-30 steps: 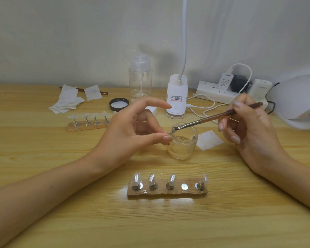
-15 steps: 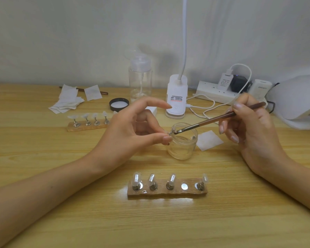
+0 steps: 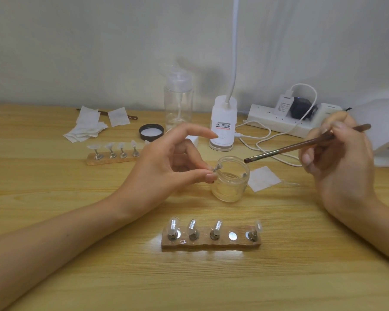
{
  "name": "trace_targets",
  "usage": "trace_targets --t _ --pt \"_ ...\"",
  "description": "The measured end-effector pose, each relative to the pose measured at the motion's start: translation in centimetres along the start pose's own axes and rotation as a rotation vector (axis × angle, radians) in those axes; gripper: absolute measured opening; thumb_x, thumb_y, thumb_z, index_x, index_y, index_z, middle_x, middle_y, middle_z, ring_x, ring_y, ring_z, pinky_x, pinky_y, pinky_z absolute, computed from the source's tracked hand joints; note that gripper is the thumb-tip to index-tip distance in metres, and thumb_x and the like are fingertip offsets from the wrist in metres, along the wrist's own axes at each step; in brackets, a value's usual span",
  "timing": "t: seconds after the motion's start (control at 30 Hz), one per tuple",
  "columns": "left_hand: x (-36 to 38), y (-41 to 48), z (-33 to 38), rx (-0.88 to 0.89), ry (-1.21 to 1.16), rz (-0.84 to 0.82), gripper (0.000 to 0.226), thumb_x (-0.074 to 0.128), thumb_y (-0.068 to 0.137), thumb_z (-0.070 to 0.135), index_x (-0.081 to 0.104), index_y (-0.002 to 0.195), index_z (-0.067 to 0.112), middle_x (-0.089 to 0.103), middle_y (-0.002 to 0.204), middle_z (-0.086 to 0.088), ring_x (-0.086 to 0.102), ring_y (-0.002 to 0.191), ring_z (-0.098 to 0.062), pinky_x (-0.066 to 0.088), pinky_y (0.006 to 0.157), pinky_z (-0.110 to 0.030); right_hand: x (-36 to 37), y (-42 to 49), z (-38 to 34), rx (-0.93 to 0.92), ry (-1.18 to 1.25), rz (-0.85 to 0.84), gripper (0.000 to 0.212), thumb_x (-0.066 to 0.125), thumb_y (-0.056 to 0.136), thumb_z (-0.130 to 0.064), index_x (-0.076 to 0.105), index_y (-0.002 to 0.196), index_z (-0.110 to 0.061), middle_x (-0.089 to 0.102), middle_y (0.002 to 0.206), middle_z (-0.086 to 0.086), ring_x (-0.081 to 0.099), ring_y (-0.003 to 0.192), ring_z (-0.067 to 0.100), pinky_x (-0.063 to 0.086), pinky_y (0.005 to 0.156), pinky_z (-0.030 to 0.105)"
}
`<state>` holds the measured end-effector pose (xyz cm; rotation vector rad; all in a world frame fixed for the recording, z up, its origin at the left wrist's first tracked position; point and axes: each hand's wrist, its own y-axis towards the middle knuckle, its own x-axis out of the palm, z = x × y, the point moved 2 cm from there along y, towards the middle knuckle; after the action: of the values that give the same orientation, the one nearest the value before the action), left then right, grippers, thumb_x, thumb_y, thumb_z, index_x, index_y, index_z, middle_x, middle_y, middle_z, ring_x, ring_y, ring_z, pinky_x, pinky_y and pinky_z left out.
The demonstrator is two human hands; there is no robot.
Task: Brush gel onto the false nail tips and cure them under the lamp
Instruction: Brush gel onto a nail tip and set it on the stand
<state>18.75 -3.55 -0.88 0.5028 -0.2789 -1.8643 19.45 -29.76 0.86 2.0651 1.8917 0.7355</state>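
My left hand (image 3: 166, 167) pinches a small metal peg with a clear nail tip (image 3: 217, 168) between thumb and middle finger, at the left rim of a clear gel jar (image 3: 230, 187). My right hand (image 3: 339, 158) grips a brown brush (image 3: 301, 145); its bristle end hovers over the jar's right rim, apart from the tip. A wooden holder (image 3: 211, 243) near me carries several tips on pegs, with one bare magnet spot. A second holder (image 3: 111, 158) with tips lies behind my left hand. The white curing lamp (image 3: 382, 129) sits at the far right.
A clear pump bottle (image 3: 178, 102), a black jar lid (image 3: 151, 132), a white desk-lamp base (image 3: 223, 124), a power strip with cables (image 3: 285, 120) and white wipes (image 3: 88, 126) line the back. One wipe (image 3: 264, 178) lies right of the jar.
The brush has drawn back to the right, away from the held tip, and my right hand has moved right with it. My left hand stays put.
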Motion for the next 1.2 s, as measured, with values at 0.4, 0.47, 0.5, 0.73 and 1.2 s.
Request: trace_targets --t 0.4,0.47,0.5,0.73,1.2 --pt "0.0 0.0 0.0 0.000 0.001 -0.001 0.060 0.083 0.075 0.021 0.058 0.129 0.028 0.071 0.077 -0.004 0.076 0.082 -0.023 0.061 0.086 -0.040 0.0 -0.2 -0.5 -0.107 -0.010 -0.145 0.015 0.024 0.080 -0.007 0.031 0.081 -0.020 0.058 0.055 -0.004 0.046 0.043 0.014 0.030 0.038 0.013" --pt "0.0 0.0 -0.1 -0.002 0.001 0.001 0.060 0.084 0.074 0.023 0.058 0.129 0.029 0.071 0.076 -0.004 0.076 0.082 -0.023 0.061 0.086 -0.043 -0.1 -0.2 -0.5 -0.105 -0.002 -0.142 0.015 0.022 0.081 -0.007 0.031 0.082 -0.020 0.057 0.054 -0.004 0.045 0.043 0.013 0.030 0.037 0.013" --pt "0.0 0.0 -0.1 -0.001 0.008 0.002 0.060 0.084 0.074 0.024 0.058 0.129 0.030 0.071 0.076 -0.004 0.075 0.082 -0.023 0.060 0.085 -0.044 -0.2 -0.1 -0.5 -0.104 0.000 -0.138 0.016 0.021 0.081 -0.008 0.030 0.082 -0.020 0.056 0.053 -0.004 0.045 0.042 0.013 0.029 0.037 0.013" --pt "0.1 0.0 0.0 0.010 0.073 0.009 0.058 0.081 0.078 0.022 0.056 0.129 0.031 0.070 0.078 0.000 0.074 0.082 -0.020 0.058 0.075 -0.042 -0.5 0.2 -0.5 -0.066 0.039 -0.051 0.015 0.021 0.084 -0.013 0.034 0.084 -0.020 0.049 0.051 -0.004 0.040 0.043 0.013 0.024 0.036 0.018" --pt "0.1 0.3 -0.1 0.043 0.153 0.015 0.054 0.078 0.086 0.009 0.054 0.132 0.025 0.072 0.086 0.002 0.072 0.087 -0.020 0.052 0.064 -0.046 1.1 -0.3 1.3 0.266 0.141 -0.060 0.023 0.054 0.092 -0.036 0.052 0.074 -0.021 0.060 0.053 0.002 0.037 0.033 0.004 0.030 0.035 0.012"
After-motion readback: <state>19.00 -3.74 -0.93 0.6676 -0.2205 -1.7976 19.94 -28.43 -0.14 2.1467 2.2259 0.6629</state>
